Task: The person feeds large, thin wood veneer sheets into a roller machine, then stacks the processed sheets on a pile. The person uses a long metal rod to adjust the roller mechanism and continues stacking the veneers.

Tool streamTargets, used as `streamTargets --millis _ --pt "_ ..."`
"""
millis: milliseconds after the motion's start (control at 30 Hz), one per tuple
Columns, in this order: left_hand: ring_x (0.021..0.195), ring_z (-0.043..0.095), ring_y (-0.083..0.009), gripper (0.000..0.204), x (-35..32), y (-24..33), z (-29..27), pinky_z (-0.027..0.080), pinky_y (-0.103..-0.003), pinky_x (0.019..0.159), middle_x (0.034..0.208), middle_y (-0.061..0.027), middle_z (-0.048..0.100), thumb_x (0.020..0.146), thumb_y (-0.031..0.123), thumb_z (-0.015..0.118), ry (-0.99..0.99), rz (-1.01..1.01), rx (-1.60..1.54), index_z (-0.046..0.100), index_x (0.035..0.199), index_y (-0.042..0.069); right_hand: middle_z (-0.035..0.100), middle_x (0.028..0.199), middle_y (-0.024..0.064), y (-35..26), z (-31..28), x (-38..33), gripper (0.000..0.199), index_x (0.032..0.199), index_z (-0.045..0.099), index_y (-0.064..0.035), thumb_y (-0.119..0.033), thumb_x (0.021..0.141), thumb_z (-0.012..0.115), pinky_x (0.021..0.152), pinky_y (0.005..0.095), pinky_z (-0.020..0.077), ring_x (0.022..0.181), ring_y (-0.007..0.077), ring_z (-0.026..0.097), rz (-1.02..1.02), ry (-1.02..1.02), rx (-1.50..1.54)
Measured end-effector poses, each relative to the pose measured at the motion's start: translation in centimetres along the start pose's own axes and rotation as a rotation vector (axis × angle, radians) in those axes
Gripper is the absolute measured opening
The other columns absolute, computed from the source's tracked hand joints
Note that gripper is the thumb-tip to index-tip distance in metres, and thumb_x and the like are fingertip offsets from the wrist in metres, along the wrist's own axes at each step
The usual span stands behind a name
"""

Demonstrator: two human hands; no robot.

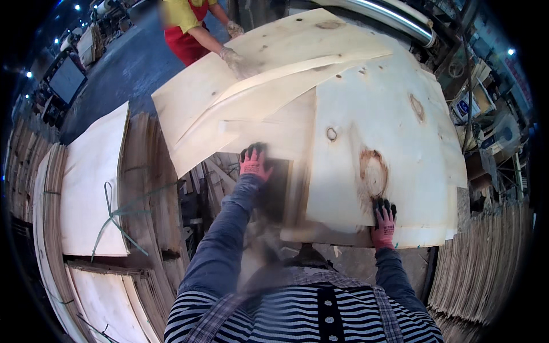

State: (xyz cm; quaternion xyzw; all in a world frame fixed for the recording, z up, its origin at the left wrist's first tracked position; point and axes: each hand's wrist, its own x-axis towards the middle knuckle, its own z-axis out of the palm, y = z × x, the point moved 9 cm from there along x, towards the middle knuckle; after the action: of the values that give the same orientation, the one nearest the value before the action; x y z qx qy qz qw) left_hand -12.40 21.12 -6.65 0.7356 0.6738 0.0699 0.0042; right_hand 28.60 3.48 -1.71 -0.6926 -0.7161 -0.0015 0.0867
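Veneer (377, 131) lies spread across the stack in front of me, a wide pale sheet with a brown knot ring near its near right corner. My right hand (384, 222), in a red glove with black fingertips, lies flat on that near edge just beside the knot; the fingers press down on top, spread out and gripping nothing. My left hand (254, 161), gloved the same way, rests further left with fingers curled onto the near edge of a narrower strip (269, 137), beside a dark gap; whether it pinches the strip or only presses it I cannot tell.

On the far side a co-worker's gloved hand (231, 57) sits on the far left corner of the top sheets (274, 63), which curl upward there.

To do this well, I judge both palms should stay flat and wide apart, pushing evenly so the thin wood slides without buckling. The knot looks like a weak spot, so pressure beside it should be gentle. Matching the co-worker's pace should keep the sheet square over the pile. Bundled stacks (94, 183) tied with green string stand well to the left.
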Motion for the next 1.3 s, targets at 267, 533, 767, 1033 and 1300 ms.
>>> streamTargets --millis 267,533,767,1033,1300 --pt "0.12 0.028 -0.0334 0.07 0.6 0.3 -0.4 0.021 -0.048 0.097 0.133 -0.0145 0.026 0.071 0.051 0.051 -0.009 -0.011 -0.026 0.033 0.127 0.013 0.04 0.122 0.0105 0.0 -0.4 0.2 0.06 0.114 0.049 -0.0151 -0.01 0.056 0.063 0.096 0.048 0.0254 0.115 0.0342 0.033 0.003 0.012 0.009" --pt "0.102 0.051 -0.0183 0.046 -3.7 -8.0 2.8 0.038 -0.026 0.088 0.111 -0.0071 0.054 0.073 0.019 0.059 0.139 -0.302 -1.255 0.047 0.116 0.011 0.043 0.118 0.0116 -2.6 -2.9 0.7 0.055 0.112 0.051 -0.0137 -0.014 0.058 0.062 0.096 0.0478 0.0258 0.112 0.0345 0.036 -0.085 0.083 -0.041" --pt "0.113 0.037 -0.0375 0.079 -7.3 -15.6 -9.5 0.031 -0.04 0.093 0.122 -0.0233 0.038 0.068 0.043 0.061 0.2 -0.447 -0.249 0.026 0.129 0.005 0.043 0.118 0.0128 -1.1 -1.1 0.2 0.055 0.111 0.051 -0.0119 -0.01 0.057 0.061 0.094 0.0479 0.0279 0.111 0.0363 0.036 -0.027 0.062 0.0" --pt "0.117 0.034 -0.0345 0.092 -11.9 -9.7 -0.1 0.032 -0.038 0.094 0.128 -0.019 0.034 0.063 0.056 0.059 -0.399 -0.311 -0.344 0.019 0.132 0.009 0.04 0.122 0.0124 0.4 -0.7 -0.6 0.059 0.114 0.048 -0.011 -0.011 0.058 0.063 0.098 0.0449 0.0241 0.115 0.0345 0.033 0.046 0.003 -0.02" --pt "0.096 0.054 -0.0278 0.064 -13.2 -12.0 -2.9 0.043 -0.034 0.082 0.099 -0.0167 0.057 0.064 0.048 0.062 -0.292 -0.324 -0.313 0.05 0.111 0.007 0.04 0.124 0.0094 -0.2 -0.8 0.0 0.058 0.116 0.047 -0.0158 -0.014 0.06 0.063 0.095 0.045 0.028 0.115 0.0338 0.034 0.02 0.018 0.016"
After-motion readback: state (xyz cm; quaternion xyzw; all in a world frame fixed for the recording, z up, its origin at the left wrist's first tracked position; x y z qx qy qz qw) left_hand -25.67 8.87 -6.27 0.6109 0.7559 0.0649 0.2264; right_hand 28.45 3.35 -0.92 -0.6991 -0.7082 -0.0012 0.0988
